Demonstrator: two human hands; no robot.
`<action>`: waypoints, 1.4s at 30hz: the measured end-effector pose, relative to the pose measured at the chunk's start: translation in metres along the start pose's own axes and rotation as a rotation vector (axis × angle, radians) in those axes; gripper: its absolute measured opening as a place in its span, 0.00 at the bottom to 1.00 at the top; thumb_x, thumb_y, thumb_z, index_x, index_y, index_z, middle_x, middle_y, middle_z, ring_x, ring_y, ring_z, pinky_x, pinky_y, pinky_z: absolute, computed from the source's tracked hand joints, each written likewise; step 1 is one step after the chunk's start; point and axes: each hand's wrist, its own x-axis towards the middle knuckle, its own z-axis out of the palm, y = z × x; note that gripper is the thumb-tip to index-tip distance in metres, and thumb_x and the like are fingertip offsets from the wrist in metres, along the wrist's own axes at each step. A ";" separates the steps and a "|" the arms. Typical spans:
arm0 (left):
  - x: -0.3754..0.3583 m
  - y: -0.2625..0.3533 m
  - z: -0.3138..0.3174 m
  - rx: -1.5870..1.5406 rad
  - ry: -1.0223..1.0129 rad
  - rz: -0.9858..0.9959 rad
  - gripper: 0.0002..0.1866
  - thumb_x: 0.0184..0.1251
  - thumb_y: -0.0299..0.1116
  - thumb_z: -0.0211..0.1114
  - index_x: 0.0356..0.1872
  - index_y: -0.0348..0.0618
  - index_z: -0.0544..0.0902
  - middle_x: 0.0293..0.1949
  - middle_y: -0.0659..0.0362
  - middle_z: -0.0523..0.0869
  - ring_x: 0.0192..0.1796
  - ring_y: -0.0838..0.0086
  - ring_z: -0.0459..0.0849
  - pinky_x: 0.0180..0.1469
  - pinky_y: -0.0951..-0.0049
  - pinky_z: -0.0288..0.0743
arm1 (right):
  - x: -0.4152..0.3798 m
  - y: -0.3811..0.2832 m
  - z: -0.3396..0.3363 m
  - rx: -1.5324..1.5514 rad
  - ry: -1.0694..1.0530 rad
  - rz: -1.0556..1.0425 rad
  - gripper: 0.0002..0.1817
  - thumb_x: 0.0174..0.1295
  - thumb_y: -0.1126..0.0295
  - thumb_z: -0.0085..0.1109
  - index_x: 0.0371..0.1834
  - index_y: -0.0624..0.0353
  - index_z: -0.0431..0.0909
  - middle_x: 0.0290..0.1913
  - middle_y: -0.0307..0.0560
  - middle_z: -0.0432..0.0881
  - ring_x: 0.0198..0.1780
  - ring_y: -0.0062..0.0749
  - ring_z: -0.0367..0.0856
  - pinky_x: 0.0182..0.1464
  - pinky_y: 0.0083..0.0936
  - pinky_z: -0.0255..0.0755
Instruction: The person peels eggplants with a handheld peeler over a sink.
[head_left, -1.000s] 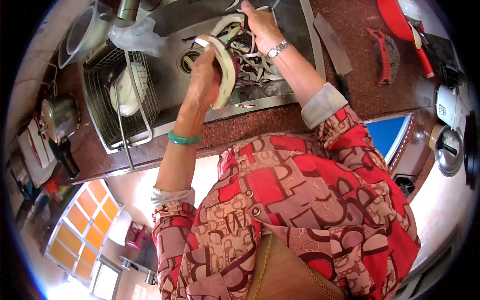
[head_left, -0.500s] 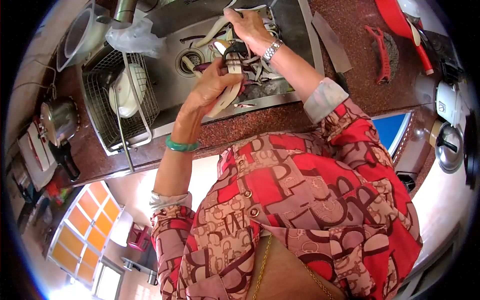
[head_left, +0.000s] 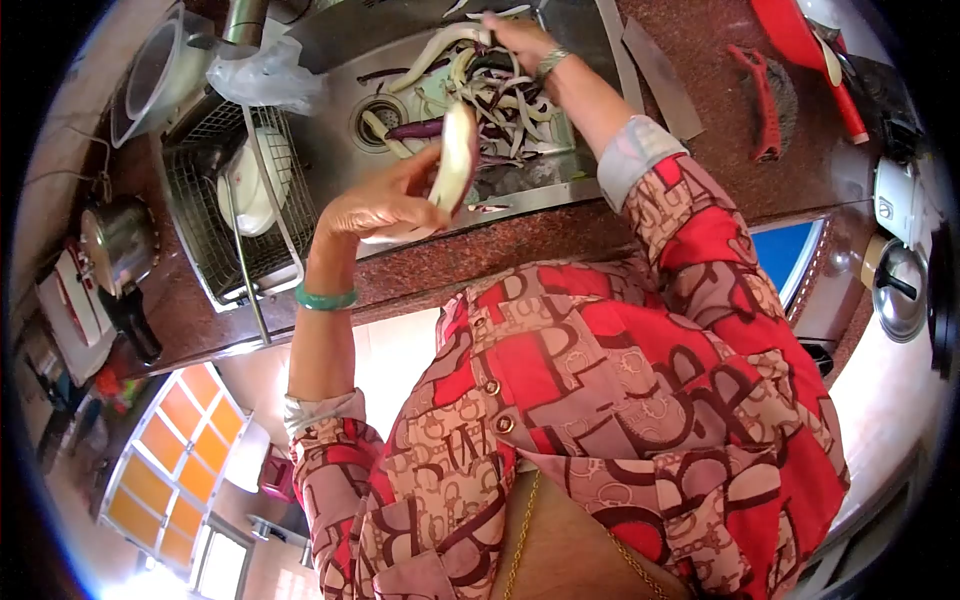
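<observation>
My left hand [head_left: 390, 205], with a green bangle at its wrist, is closed around a partly peeled eggplant [head_left: 458, 150]. Pale flesh faces up, a strip of purple skin runs along its edge, and it tilts over the sink's front rim. Farther back, my right hand [head_left: 522, 42], wearing a watch, is over the far side of the sink with bent fingers. What they hold is hidden. Against that hand lies the end of a long peeled eggplant [head_left: 435, 55]. Below it are a dark object [head_left: 492, 62] I cannot identify and a heap of peelings [head_left: 515, 110].
A purple eggplant [head_left: 415, 130] lies near the sink drain [head_left: 378, 122]. Left of it stand a wire dish rack [head_left: 190, 170] with a white plate [head_left: 262, 185] and a clear plastic bag [head_left: 265, 75]. On the right counter is a red-handled tool [head_left: 768, 105].
My left hand has moved left and tilted its eggplant more upright. My right hand has pulled away from that eggplant, up and to the right, uncovering the peelings and the peeled eggplant's end.
</observation>
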 end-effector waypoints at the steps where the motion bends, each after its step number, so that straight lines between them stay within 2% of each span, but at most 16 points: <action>1: -0.002 -0.002 0.003 -0.166 0.060 0.100 0.35 0.49 0.35 0.67 0.60 0.36 0.62 0.34 0.56 0.78 0.32 0.71 0.79 0.34 0.73 0.76 | 0.041 0.032 -0.006 0.282 -0.027 0.125 0.25 0.64 0.50 0.48 0.41 0.65 0.76 0.39 0.53 0.82 0.38 0.34 0.82 0.39 0.30 0.78; 3: 0.003 0.001 0.002 -0.518 0.207 0.025 0.26 0.64 0.48 0.57 0.50 0.33 0.68 0.30 0.51 0.80 0.33 0.63 0.81 0.38 0.67 0.80 | -0.002 0.001 0.007 0.526 0.058 0.060 0.21 0.65 0.54 0.49 0.41 0.66 0.75 0.40 0.53 0.81 0.34 0.34 0.82 0.34 0.29 0.81; 7: 0.039 -0.016 -0.010 -1.103 0.438 -0.010 0.23 0.71 0.50 0.43 0.44 0.38 0.72 0.32 0.48 0.80 0.33 0.54 0.80 0.39 0.53 0.78 | -0.063 -0.034 0.041 0.639 0.050 0.073 0.21 0.54 0.58 0.65 0.36 0.67 0.75 0.37 0.53 0.79 0.32 0.31 0.79 0.31 0.23 0.76; 9: 0.052 -0.036 -0.018 -1.242 0.157 0.154 0.21 0.72 0.48 0.42 0.44 0.39 0.73 0.33 0.50 0.80 0.33 0.57 0.80 0.39 0.54 0.78 | -0.064 -0.021 0.058 0.485 0.080 0.017 0.20 0.50 0.58 0.67 0.29 0.66 0.74 0.30 0.48 0.76 0.26 0.27 0.73 0.24 0.23 0.68; 10: 0.053 -0.021 -0.010 -1.303 0.285 0.118 0.19 0.73 0.46 0.41 0.42 0.39 0.73 0.34 0.52 0.80 0.35 0.61 0.81 0.41 0.54 0.78 | -0.068 -0.022 0.068 0.459 0.122 -0.078 0.20 0.49 0.58 0.68 0.26 0.65 0.73 0.27 0.45 0.73 0.24 0.26 0.69 0.23 0.25 0.65; 11: 0.055 -0.006 -0.001 -1.304 0.288 0.116 0.19 0.73 0.46 0.41 0.42 0.39 0.73 0.34 0.52 0.80 0.35 0.61 0.81 0.41 0.54 0.78 | -0.075 -0.020 0.076 0.432 0.164 -0.171 0.19 0.48 0.58 0.69 0.23 0.63 0.71 0.23 0.42 0.70 0.22 0.25 0.66 0.22 0.26 0.62; 13: 0.058 0.015 0.011 -1.075 0.820 0.016 0.19 0.73 0.44 0.41 0.42 0.39 0.73 0.37 0.54 0.80 0.38 0.62 0.81 0.44 0.54 0.77 | -0.101 -0.036 0.083 0.222 0.218 -0.280 0.18 0.47 0.62 0.67 0.17 0.62 0.68 0.17 0.38 0.67 0.19 0.24 0.63 0.21 0.27 0.60; 19: 0.051 0.024 0.019 -1.184 0.723 0.009 0.17 0.72 0.44 0.46 0.44 0.41 0.73 0.40 0.53 0.80 0.37 0.63 0.82 0.37 0.56 0.79 | -0.090 -0.040 0.075 0.267 0.089 -0.268 0.22 0.48 0.61 0.67 0.10 0.63 0.67 0.15 0.36 0.65 0.17 0.22 0.61 0.21 0.28 0.59; 21: 0.048 0.025 0.018 -1.086 0.739 0.015 0.17 0.71 0.45 0.47 0.44 0.42 0.73 0.39 0.53 0.80 0.36 0.63 0.82 0.34 0.57 0.79 | -0.095 -0.053 0.071 0.137 -0.014 -0.101 0.16 0.51 0.60 0.67 0.25 0.63 0.76 0.22 0.34 0.72 0.23 0.18 0.65 0.27 0.20 0.62; 23: 0.044 0.012 0.006 -1.026 0.584 -0.001 0.18 0.70 0.48 0.48 0.43 0.44 0.74 0.35 0.53 0.81 0.33 0.61 0.82 0.32 0.59 0.79 | -0.091 -0.057 0.067 0.099 -0.029 -0.098 0.16 0.51 0.61 0.66 0.22 0.63 0.75 0.20 0.36 0.73 0.19 0.20 0.67 0.23 0.22 0.65; 26: 0.037 0.014 0.011 -0.960 0.396 -0.211 0.27 0.69 0.55 0.43 0.44 0.38 0.74 0.30 0.52 0.80 0.28 0.64 0.79 0.28 0.66 0.76 | -0.063 -0.055 0.054 0.165 0.063 -0.075 0.23 0.49 0.58 0.68 0.09 0.60 0.69 0.13 0.39 0.71 0.17 0.23 0.71 0.18 0.27 0.65; 29: 0.036 0.010 0.018 -0.957 0.268 -0.145 0.30 0.70 0.57 0.38 0.47 0.36 0.73 0.28 0.54 0.77 0.27 0.68 0.74 0.27 0.71 0.69 | -0.057 -0.072 0.039 -0.104 0.260 0.009 0.21 0.60 0.58 0.56 0.21 0.67 0.75 0.21 0.40 0.75 0.24 0.29 0.72 0.28 0.31 0.65; 32: 0.029 0.005 0.010 -0.898 0.152 -0.098 0.30 0.71 0.56 0.35 0.49 0.37 0.73 0.28 0.55 0.76 0.27 0.70 0.72 0.27 0.73 0.66 | -0.012 -0.033 0.014 0.675 0.152 -0.001 0.13 0.58 0.62 0.58 0.24 0.62 0.77 0.21 0.41 0.77 0.21 0.30 0.76 0.22 0.23 0.69; 35: 0.033 0.004 0.004 -0.980 0.288 -0.093 0.25 0.73 0.49 0.35 0.48 0.37 0.72 0.29 0.54 0.77 0.28 0.69 0.73 0.28 0.71 0.68 | -0.071 -0.063 0.031 0.652 0.167 0.062 0.20 0.49 0.58 0.68 0.20 0.64 0.71 0.19 0.43 0.74 0.20 0.25 0.71 0.21 0.28 0.66; 39: 0.050 0.018 0.009 -0.996 0.672 -0.076 0.20 0.72 0.42 0.34 0.42 0.39 0.72 0.33 0.51 0.78 0.30 0.63 0.77 0.30 0.59 0.74 | -0.098 -0.049 0.067 0.038 0.139 -0.146 0.18 0.50 0.58 0.66 0.29 0.64 0.77 0.25 0.41 0.77 0.24 0.23 0.70 0.27 0.25 0.67; 42: 0.051 0.005 0.001 -1.077 0.655 -0.075 0.18 0.73 0.42 0.37 0.44 0.40 0.72 0.37 0.50 0.79 0.33 0.60 0.79 0.31 0.55 0.75 | -0.102 -0.055 0.076 -0.068 0.187 -0.148 0.20 0.50 0.55 0.66 0.26 0.64 0.75 0.20 0.38 0.71 0.20 0.22 0.66 0.22 0.28 0.62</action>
